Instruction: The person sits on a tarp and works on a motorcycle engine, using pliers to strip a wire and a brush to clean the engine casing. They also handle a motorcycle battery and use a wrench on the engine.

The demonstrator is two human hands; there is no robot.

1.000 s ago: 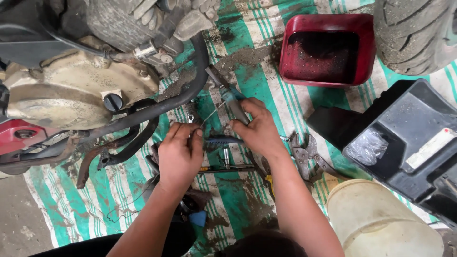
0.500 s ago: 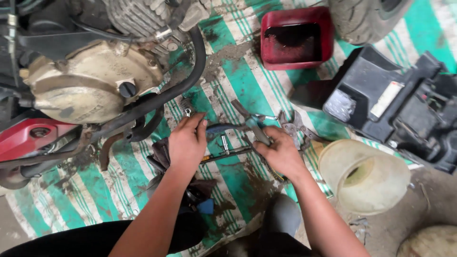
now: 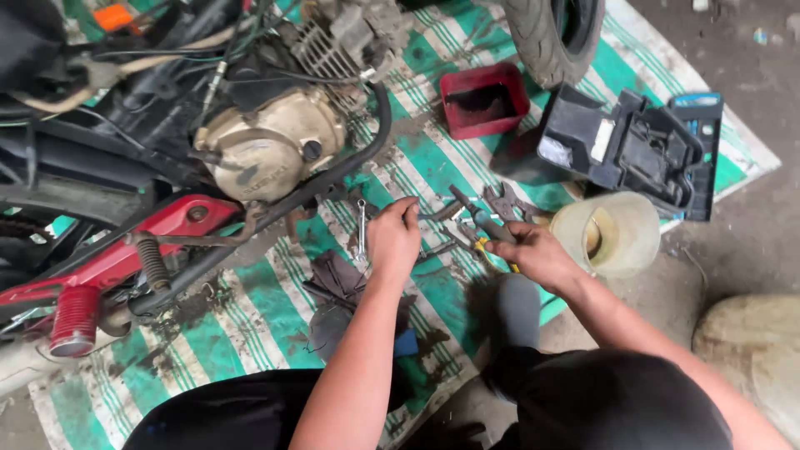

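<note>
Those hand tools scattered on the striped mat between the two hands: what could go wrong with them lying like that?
The pliers and spanner lie loose among other tools near the left hand and right hand, so fingers could get pinched or a piece lost on the grimy mat. The open plastic jug sits close to the right hand and might be knocked over.

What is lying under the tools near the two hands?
A green and white striped mat lies under the pliers and the spanner, and it is stained dark. The left hand and right hand cover part of it, so tools there are hidden.
</note>
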